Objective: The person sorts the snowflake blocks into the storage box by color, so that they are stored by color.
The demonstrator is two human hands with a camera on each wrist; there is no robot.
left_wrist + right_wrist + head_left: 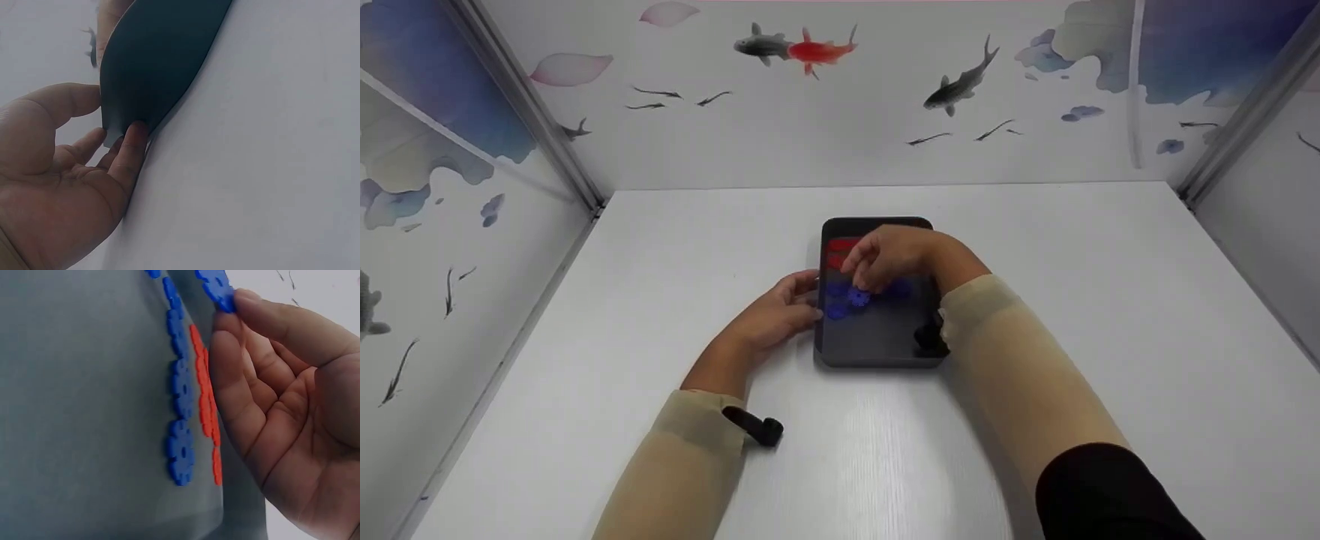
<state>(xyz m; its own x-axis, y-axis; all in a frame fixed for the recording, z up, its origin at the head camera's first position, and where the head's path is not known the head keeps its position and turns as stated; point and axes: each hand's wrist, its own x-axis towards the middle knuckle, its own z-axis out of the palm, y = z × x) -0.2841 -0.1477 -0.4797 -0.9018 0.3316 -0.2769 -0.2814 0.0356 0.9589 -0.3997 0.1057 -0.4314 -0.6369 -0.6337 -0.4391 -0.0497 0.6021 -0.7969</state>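
Observation:
My right hand (892,255) is over a dark grey tray (877,341), pinching a blue snowflake-shaped plastic disc (216,287) between thumb and fingertips. Several more blue snowflake discs (183,388) form a row on the tray floor, with red snowflake discs (205,394) beside them toward the tray's far end. The right hand covers part of both groups in the head view. My left hand (780,311) holds the tray's left side, its thumb at the rim; in the left wrist view its fingers (130,154) lie against the outer wall.
The tray stands on a white table (697,247). A white panel with painted fish (821,51) rises behind it, and another panel stands along each side. Black wrist straps (754,426) stick out from the light sleeves.

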